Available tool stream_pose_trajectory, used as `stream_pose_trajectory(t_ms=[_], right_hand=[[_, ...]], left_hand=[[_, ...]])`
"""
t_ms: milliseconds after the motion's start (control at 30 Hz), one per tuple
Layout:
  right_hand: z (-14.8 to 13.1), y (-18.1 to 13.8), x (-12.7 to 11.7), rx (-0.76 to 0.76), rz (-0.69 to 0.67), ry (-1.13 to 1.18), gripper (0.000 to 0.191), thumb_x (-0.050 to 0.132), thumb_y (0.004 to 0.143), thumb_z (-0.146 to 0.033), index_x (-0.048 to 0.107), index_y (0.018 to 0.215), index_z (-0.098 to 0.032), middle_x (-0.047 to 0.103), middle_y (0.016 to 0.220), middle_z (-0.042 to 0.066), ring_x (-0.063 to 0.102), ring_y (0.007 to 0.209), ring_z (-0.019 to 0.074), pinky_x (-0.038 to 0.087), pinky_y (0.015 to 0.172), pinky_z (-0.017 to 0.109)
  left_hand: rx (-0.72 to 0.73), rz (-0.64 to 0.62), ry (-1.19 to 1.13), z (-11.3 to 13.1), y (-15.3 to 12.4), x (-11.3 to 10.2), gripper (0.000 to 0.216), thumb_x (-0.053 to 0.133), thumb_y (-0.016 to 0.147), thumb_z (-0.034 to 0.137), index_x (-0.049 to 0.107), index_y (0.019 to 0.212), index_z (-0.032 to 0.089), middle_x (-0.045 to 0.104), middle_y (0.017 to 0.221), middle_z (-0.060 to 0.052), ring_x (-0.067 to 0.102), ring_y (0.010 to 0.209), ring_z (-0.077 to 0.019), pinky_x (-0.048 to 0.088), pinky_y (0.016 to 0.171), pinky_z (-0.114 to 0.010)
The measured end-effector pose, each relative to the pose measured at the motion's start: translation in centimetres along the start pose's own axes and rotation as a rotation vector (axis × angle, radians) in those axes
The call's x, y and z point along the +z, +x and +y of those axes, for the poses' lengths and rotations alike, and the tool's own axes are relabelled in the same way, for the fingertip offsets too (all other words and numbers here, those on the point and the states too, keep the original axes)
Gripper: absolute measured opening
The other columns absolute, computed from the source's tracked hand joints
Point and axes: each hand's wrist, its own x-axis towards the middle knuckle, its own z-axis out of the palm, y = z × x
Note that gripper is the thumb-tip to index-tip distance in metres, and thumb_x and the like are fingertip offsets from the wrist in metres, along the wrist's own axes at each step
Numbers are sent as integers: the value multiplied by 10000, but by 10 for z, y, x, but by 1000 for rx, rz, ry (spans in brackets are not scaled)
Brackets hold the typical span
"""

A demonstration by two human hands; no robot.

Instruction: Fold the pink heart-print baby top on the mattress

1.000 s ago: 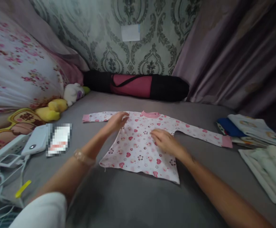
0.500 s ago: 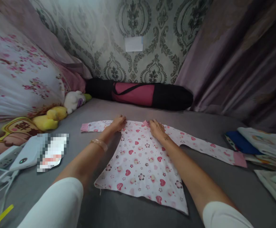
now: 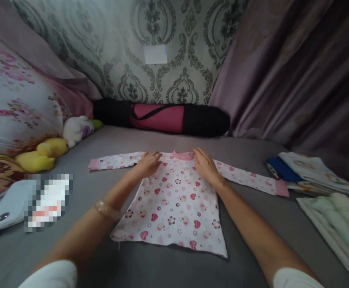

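A small white long-sleeved shirt (image 3: 174, 204) with pink hearts and a pink collar lies spread flat on the grey bed sheet (image 3: 168, 268), sleeves stretched out to both sides. My left hand (image 3: 148, 164) rests flat on its left shoulder, fingers extended. On the right shoulder, just beside the collar, my right hand (image 3: 204, 166) lies palm down with fingers stretched out. Neither hand grips the cloth. A bracelet sits on my left wrist.
Folded clothes (image 3: 315, 172) are stacked at the right edge, with pale folded cloth (image 3: 339, 224) in front. A black and pink roll bag (image 3: 162, 118) lies against the wall. Plush toys (image 3: 51, 148), a floral pillow (image 3: 15, 108) and a white device (image 3: 6, 206) sit at the left.
My right hand went from the shirt's middle up to the collar, then onto the right shoulder. My left hand stayed on the left shoulder. The camera view shifted slightly.
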Motion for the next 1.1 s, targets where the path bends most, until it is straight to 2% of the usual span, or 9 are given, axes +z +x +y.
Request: stream_pose_trajectory(t_ms=[67, 167, 267, 367, 533, 667, 800, 933, 1100], right_hand=[[13, -12, -7, 70, -19, -86, 544, 222, 967, -308, 400, 1423, -71, 352, 1509, 147, 272, 1404, 256, 207, 1145, 426], [25, -29, -8, 145, -127, -156, 632, 216, 972, -419, 330, 1454, -28, 274, 1540, 166, 171, 1440, 282, 113, 1164, 469], [28, -39, 2, 182, -216, -145, 691, 196, 968, -474, 273, 1473, -8, 233, 1551, 181, 162, 1443, 279, 103, 1166, 452], [29, -42, 9, 197, -235, -116, 718, 188, 965, -501, 238, 1484, -8, 189, 1563, 183, 142, 1448, 274, 95, 1166, 438], [38, -42, -6, 236, -273, -24, 705, 107, 966, -519, 219, 1503, -76, 147, 1582, 135, 102, 1457, 229, 86, 1165, 421], [54, -57, -23, 356, -147, -90, 724, 76, 965, -515, 238, 1490, -43, 157, 1577, 155, 76, 1460, 235, 24, 1166, 431], [65, -73, -22, 411, -236, -108, 735, 115, 962, -531, 255, 1482, -31, 201, 1562, 173, 123, 1452, 252, 59, 1164, 432], [76, -80, -27, 420, -240, -77, 749, 73, 960, -537, 243, 1486, -31, 206, 1561, 177, 125, 1451, 249, 72, 1160, 436], [116, -112, -52, 617, -113, -281, 737, 113, 956, -498, 295, 1453, 14, 252, 1535, 216, 137, 1444, 300, 68, 1150, 490]], left_hand=[[116, -87, -75, 13, -22, 8, 431, 346, 958, 339, 447, 1344, 177, 451, 1438, -131, 384, 1343, -262, 253, 1113, -454], [196, -208, -121, 31, -57, 20, 546, 313, 964, 472, 372, 1432, 197, 340, 1524, -112, 258, 1421, -277, 217, 1141, -462], [200, -207, -143, 43, -88, 26, 584, 281, 964, 510, 255, 1501, 284, 233, 1567, -35, 170, 1450, -235, 188, 1165, -440], [152, -209, -127, 48, -111, 30, 602, 318, 947, 505, 179, 1514, 359, 199, 1561, 14, 160, 1448, -219, 200, 1171, -445], [84, -128, -73, 31, -137, 40, 640, 369, 911, 486, 181, 1511, 364, 242, 1545, 13, 214, 1434, -242, 271, 1147, -480], [-79, -40, -41, -1, -131, 33, 633, 319, 897, 502, 299, 1495, 297, 301, 1537, -14, 235, 1429, -246, 276, 1146, -466], [-150, -6, -36, -16, -100, 20, 654, 289, 876, 512, 411, 1435, 197, 404, 1487, -93, 292, 1410, -272, 284, 1139, -458], [-236, 59, -67, -23, -72, 11, 664, 273, 838, 545, 456, 1376, 201, 502, 1417, -87, 360, 1376, -276, 315, 1121, -424], [-575, 90, -30, -82, -71, -3, 574, 129, 863, 533, 430, 1305, 325, 693, 1152, 36, 544, 1205, -266, 431, 995, -432]])
